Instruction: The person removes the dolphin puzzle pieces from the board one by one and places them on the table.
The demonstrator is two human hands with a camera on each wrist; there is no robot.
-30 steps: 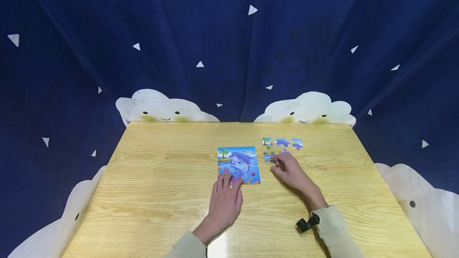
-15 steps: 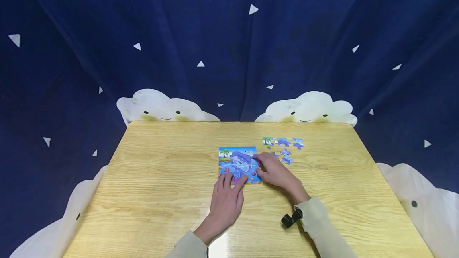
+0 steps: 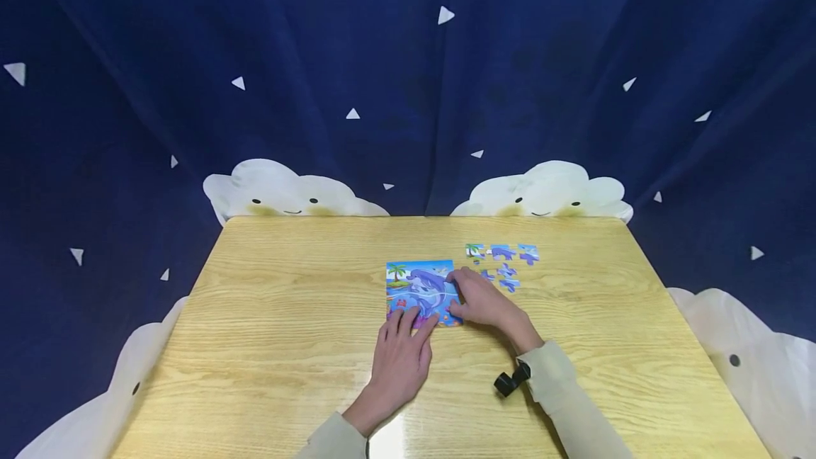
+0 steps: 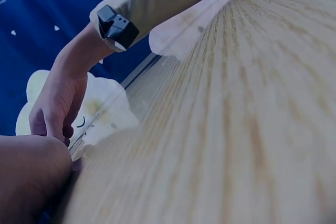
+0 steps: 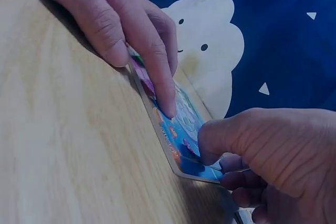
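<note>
A dolphin puzzle (image 3: 423, 285) lies flat on the table, with a palm tree and a sea scene on it. The fingertips of my left hand (image 3: 401, 356) rest along its near edge, fingers mostly extended. At its right edge my right hand (image 3: 491, 302) has curled fingers, and in the right wrist view its thumb (image 5: 215, 140) lies over the puzzle's corner with the other fingers below. Whether a single piece is between them is hidden. Beyond that hand are several loose puzzle pieces (image 3: 502, 253); some may be covered by it.
The wooden table (image 3: 274, 346) extends around the puzzle on every side. Behind it hangs a dark blue curtain (image 3: 357, 55) with white triangles and cloud shapes (image 3: 542, 193). A black wrist device (image 3: 512, 380) sits at my right cuff.
My right hand has moved left from the loose pieces to the puzzle's right edge, then stayed there. The left hand and the puzzle keep their places.
</note>
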